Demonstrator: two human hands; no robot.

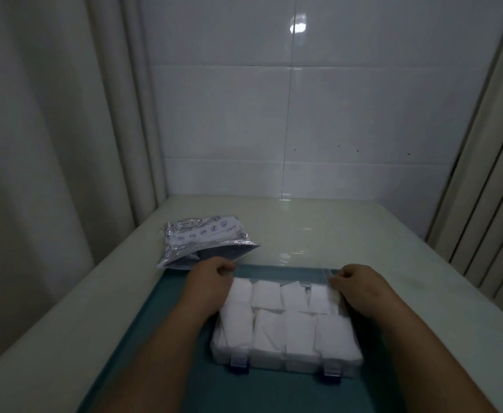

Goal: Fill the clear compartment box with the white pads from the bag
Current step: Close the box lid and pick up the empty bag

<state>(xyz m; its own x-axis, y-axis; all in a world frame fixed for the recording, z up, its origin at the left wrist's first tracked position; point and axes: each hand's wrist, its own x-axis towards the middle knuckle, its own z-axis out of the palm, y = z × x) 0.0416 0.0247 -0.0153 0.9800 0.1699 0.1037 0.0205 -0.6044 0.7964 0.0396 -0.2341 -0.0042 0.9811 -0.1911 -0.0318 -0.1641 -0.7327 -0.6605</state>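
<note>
clear box [277, 365] on the tabletop mat [167, 323] looks full of white pads [274, 329], bag [202, 242] behind-left; left hand [211, 281] and right hand [360, 286] pinch the lid [329, 274] at its far corners, so closing step, next fold it down and snap latches [239, 364].

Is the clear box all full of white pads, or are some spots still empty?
Full. All eight compartments seen in the clear plastic compartment box hold square white pads; none looks empty.

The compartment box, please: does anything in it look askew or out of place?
Yes. The white pads in the far row of the compartment box sit tilted and overlap their neighbours; the near row lies neater.
</note>
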